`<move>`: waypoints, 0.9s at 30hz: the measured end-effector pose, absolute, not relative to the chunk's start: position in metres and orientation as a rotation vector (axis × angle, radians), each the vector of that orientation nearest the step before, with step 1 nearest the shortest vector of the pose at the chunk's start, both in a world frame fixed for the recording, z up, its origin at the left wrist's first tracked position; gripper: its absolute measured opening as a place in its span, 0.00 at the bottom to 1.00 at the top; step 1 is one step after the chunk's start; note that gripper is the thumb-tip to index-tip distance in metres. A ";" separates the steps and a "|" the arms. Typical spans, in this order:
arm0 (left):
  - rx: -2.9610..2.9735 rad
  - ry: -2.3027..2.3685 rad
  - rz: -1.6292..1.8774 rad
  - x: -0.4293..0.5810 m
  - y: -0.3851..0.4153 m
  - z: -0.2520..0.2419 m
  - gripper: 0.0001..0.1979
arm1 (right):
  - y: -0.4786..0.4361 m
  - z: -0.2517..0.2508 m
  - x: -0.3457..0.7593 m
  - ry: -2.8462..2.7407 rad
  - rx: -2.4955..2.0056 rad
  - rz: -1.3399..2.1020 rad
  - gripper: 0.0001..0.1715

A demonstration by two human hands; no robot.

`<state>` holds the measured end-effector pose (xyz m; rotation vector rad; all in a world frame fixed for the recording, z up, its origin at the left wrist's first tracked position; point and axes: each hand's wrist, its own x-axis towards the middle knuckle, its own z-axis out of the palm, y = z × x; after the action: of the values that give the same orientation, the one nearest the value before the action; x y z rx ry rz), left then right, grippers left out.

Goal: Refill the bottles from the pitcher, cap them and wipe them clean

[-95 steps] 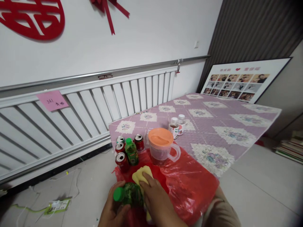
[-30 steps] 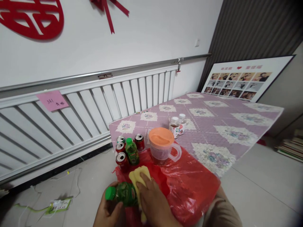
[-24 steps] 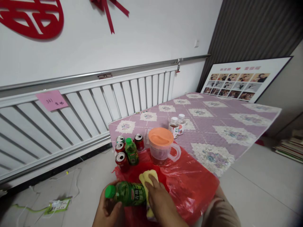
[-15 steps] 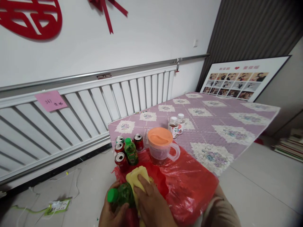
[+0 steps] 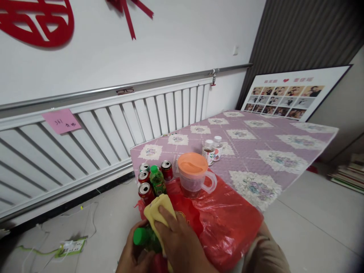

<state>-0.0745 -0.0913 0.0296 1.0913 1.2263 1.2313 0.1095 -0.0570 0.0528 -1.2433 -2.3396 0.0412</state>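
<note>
At the bottom centre my left hand (image 5: 134, 250) is wrapped round a green bottle (image 5: 148, 238) with a green cap, which lies tilted with its cap toward the left. My right hand (image 5: 178, 240) grips a folded yellow cloth (image 5: 159, 209) and presses it against the bottle's side. Beneath them is a red tray (image 5: 191, 216) on a red plastic bag (image 5: 227, 220). Just beyond, a second green bottle (image 5: 157, 182) stands upright among several open cans (image 5: 145, 192). The bottle's lower end is hidden by the cloth and my right hand.
A clear pitcher (image 5: 192, 184) with an orange lid stands behind the tray. Two small white-capped bottles (image 5: 209, 151) are farther back on the patterned tablecloth (image 5: 253, 151). A white radiator (image 5: 136, 121) runs along the wall. A power strip (image 5: 71, 247) lies on the floor at left.
My right hand and the yellow cloth have moved slightly left and up along the bottle, covering more of it. The bottle's cap has shifted a little to the right.
</note>
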 end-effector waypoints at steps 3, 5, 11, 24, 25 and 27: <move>1.162 1.222 1.200 -0.081 -0.093 0.027 0.30 | -0.047 0.046 0.118 -2.416 -1.495 0.326 0.27; 1.179 1.222 1.210 -0.083 -0.095 0.025 0.29 | -0.042 0.042 0.125 -2.419 -1.631 0.457 0.30; 1.175 1.207 1.240 -0.082 -0.094 0.017 0.30 | -0.044 0.044 0.131 -2.378 -1.779 0.462 0.32; 1.037 1.362 1.332 -0.078 -0.092 0.030 0.32 | -0.061 0.044 0.105 -2.457 -1.321 0.313 0.32; 1.034 1.376 1.352 -0.079 -0.091 0.030 0.32 | -0.059 0.041 0.108 -2.458 -1.431 0.351 0.34; 1.027 1.395 1.378 -0.080 -0.089 0.029 0.33 | -0.054 0.036 0.114 -2.428 -1.641 0.405 0.35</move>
<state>-0.0800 -0.0894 0.0289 1.0269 1.3951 1.3778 0.1137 -0.0541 0.0355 -1.6414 -2.4276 0.4051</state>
